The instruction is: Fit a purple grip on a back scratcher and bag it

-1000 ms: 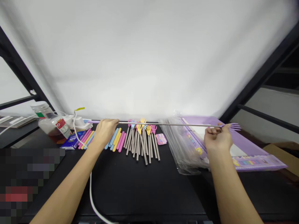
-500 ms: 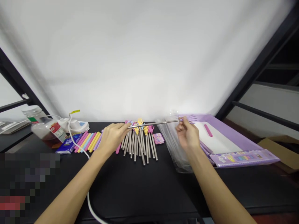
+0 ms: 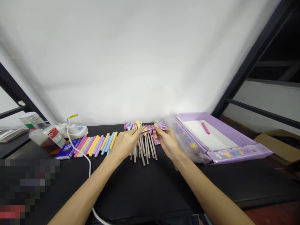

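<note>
Between my two hands is a telescopic back scratcher with a purple hand-shaped head (image 3: 163,125) and a short length of metal rod showing. My left hand (image 3: 125,142) is closed around the rod end, and its grip hides the rest of the rod. With thumb and fingers, my right hand (image 3: 166,139) pinches the scratcher just below the head. Underneath and behind lies a pile of metal back scratchers (image 3: 147,147) with pink, blue and yellow heads. Left of my left hand, colored handle sleeves (image 3: 90,145) in pink, yellow, blue and purple lie in a row.
A purple display box (image 3: 220,131) on the right holds a pink sleeve (image 3: 205,128), with clear plastic bags (image 3: 187,147) beside it. On the left are a jar of brown liquid (image 3: 47,137), a blue packet (image 3: 67,148), a power strip (image 3: 78,130) and a white cable (image 3: 89,168).
The back scratcher, stretched long before, is now much shorter between my hands. My right hand has come left toward my left hand, away from the plastic bags.
</note>
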Action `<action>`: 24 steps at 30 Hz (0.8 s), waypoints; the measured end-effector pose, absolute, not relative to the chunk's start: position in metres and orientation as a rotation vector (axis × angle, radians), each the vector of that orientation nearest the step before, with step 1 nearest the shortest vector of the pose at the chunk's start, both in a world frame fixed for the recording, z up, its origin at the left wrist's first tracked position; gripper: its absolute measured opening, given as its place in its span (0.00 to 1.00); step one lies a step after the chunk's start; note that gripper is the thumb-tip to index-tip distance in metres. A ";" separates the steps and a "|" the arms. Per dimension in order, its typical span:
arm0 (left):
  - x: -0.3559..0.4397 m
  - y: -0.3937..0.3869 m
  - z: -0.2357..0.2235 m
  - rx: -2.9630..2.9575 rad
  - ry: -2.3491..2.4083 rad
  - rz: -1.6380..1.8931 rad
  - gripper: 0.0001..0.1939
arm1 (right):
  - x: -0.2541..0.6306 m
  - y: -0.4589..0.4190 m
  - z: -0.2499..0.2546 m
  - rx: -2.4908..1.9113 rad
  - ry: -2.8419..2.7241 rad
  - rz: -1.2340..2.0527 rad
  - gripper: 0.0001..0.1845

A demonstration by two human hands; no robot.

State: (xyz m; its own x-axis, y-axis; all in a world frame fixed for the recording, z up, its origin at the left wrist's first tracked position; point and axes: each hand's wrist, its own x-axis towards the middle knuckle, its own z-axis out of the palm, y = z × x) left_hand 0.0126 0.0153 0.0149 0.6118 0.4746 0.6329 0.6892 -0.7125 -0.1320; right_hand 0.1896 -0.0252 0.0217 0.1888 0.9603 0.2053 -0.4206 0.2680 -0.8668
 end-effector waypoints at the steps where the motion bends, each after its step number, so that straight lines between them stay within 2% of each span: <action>1: 0.012 0.015 0.015 -2.480 -0.951 -0.810 0.14 | 0.190 -0.025 0.021 -0.761 -0.873 1.112 0.14; 5: 0.005 0.018 0.015 -2.518 -1.010 -0.767 0.16 | 0.201 -0.018 0.022 -0.754 -0.808 1.050 0.17; 8: -0.017 0.031 0.019 -2.536 -1.049 -0.752 0.15 | 0.235 -0.013 0.030 -0.704 -0.603 0.831 0.20; 12: -0.058 0.051 0.027 -2.425 -1.281 -0.817 0.13 | 0.295 -0.013 0.041 -0.595 -0.271 0.607 0.15; 20: -0.061 0.052 0.028 -2.382 -1.208 -0.914 0.15 | 0.299 -0.012 0.034 -0.659 -0.250 0.708 0.13; 24: -0.056 0.050 0.027 -2.317 -1.509 -0.784 0.13 | 0.293 -0.011 0.037 -0.675 -0.297 0.639 0.12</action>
State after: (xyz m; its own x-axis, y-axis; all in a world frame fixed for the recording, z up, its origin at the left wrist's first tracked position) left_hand -0.0561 0.0501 0.0268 0.3120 0.7595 0.5708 0.9038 -0.4226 0.0682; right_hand 0.2934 -0.0112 0.0373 0.7706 0.6351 0.0531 -0.4500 0.6012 -0.6603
